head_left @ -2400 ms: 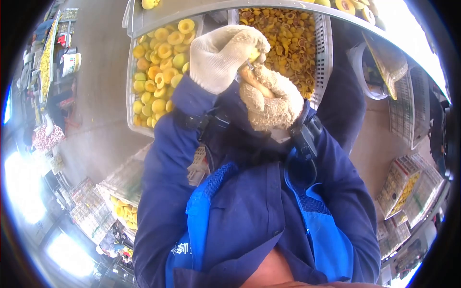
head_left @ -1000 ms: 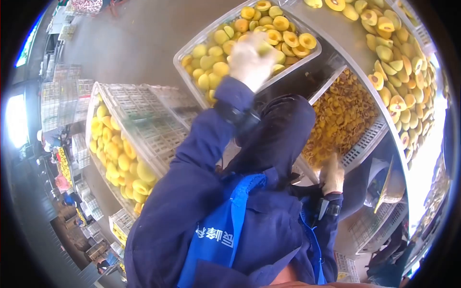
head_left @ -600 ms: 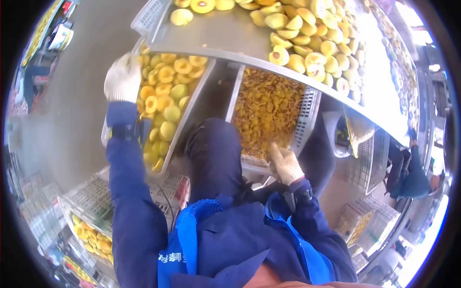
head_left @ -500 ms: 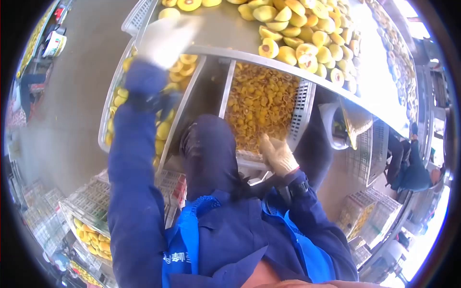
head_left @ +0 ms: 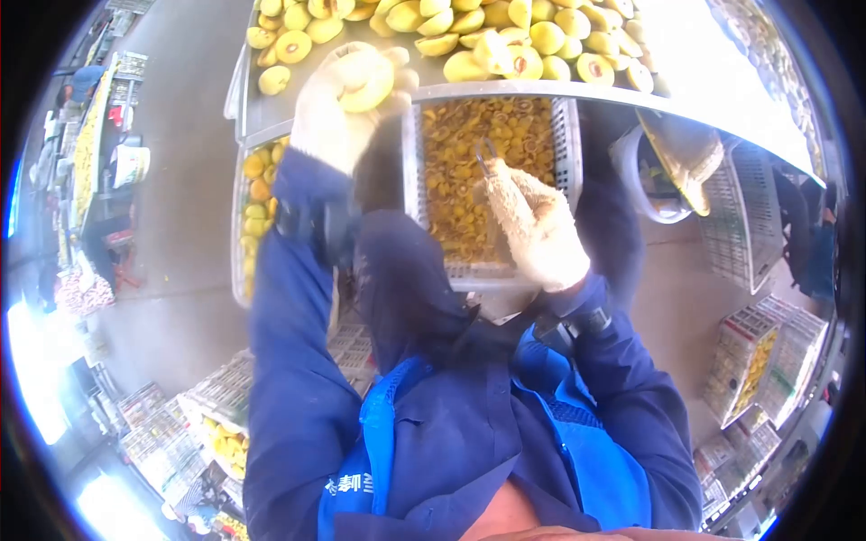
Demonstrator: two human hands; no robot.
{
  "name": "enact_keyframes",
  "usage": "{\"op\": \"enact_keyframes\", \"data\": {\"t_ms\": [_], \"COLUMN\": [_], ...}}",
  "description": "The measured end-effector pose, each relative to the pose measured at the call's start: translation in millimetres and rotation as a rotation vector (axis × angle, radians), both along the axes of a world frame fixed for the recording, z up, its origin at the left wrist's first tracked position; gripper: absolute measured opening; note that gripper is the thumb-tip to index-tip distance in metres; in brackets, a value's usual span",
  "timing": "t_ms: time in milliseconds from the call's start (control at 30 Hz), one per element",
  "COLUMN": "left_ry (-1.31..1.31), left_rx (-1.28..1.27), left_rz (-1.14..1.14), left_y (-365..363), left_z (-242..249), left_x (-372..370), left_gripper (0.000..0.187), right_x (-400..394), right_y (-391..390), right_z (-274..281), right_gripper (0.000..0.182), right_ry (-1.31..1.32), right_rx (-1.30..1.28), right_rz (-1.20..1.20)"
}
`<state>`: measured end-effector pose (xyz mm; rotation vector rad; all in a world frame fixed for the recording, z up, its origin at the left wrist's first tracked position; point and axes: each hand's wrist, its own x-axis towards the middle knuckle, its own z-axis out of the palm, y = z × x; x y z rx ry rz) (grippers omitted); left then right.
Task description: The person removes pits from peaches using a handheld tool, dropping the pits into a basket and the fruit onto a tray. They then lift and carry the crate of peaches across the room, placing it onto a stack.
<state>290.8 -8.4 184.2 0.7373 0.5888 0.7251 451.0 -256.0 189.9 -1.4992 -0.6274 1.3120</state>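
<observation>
My left hand point(head_left: 334, 122), in a pale glove, cups a yellow peach half point(head_left: 365, 83) at the near edge of the metal table point(head_left: 433, 83). My gloved right hand point(head_left: 546, 234) is closed around a small tool with a thin metal loop point(head_left: 486, 155) at its tip; its handle is hidden in the fingers. That loop points up over a crate point(head_left: 412, 171) filled with orange-yellow peach scraps point(head_left: 451, 198). Many peach halves point(head_left: 546, 38) are heaped on the table beyond both hands, some with their reddish centres showing.
Left of my knee, a second crate point(head_left: 240, 243) holds peach halves. A white bucket point(head_left: 663, 198) stands right of the scrap crate. Stacked crates point(head_left: 749, 352) are at the right, more crates point(head_left: 216, 388) behind at the left. Another person point(head_left: 108, 239) is at the far left.
My left hand has come right and down from the table's left part, a peach half now visible in it. My right hand has risen over the scrap crate, bringing the loop tool into view.
</observation>
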Motion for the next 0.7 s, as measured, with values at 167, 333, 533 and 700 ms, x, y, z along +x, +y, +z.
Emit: {"op": "enact_keyframes", "data": {"t_ms": [167, 333, 533, 700], "left_ry": [-0.157, -0.041, -0.051, 0.014], "left_rx": [-0.014, 0.038, -0.098, 0.021], "left_rz": [0.132, 0.272, 0.303, 0.207], "left_y": [-86.5, -137.4, -154.7, -151.1], "left_z": [26.1, 36.9, 41.7, 34.1], "left_x": [-9.5, -5.3, 2.6, -1.9], "left_gripper": [0.044, 0.048, 0.040, 0.037], "right_x": [-38.7, -55.8, -51.2, -28.7], "right_y": [12.4, 7.3, -1.3, -2.2], "right_z": [31.8, 30.2, 27.8, 42.8], "right_gripper": [0.029, 0.023, 0.027, 0.045], "right_ry": [0.058, -0.266, -0.473, 0.509], "right_rx": [0.266, 0.357, 0.481, -0.017], "right_rz": [0.101, 0.168, 0.268, 0.338]}}
